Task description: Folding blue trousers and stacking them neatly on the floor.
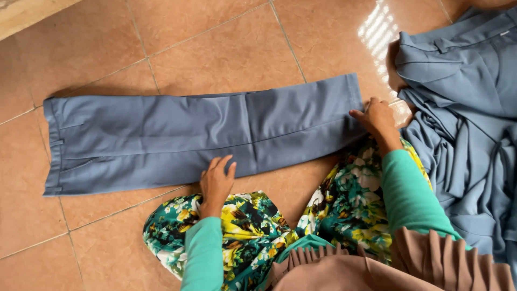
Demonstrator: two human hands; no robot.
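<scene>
Blue-grey trousers (199, 134) lie flat on the floor (215, 43). The left hand (216, 180) presses flat, fingers spread, at their six-o'clock edge; the right hand (377, 117), also released, touches their three-o'clock hem.

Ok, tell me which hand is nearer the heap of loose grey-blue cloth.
Right. The right hand rests on the hem end of the flat grey-blue trousers, just beside the heap of loose grey-blue cloth; the left hand sits mid-trousers, farther away.

Terracotta tiled floor (215, 48) – glossy (window glare (379, 27) top right), pale grout.
</scene>
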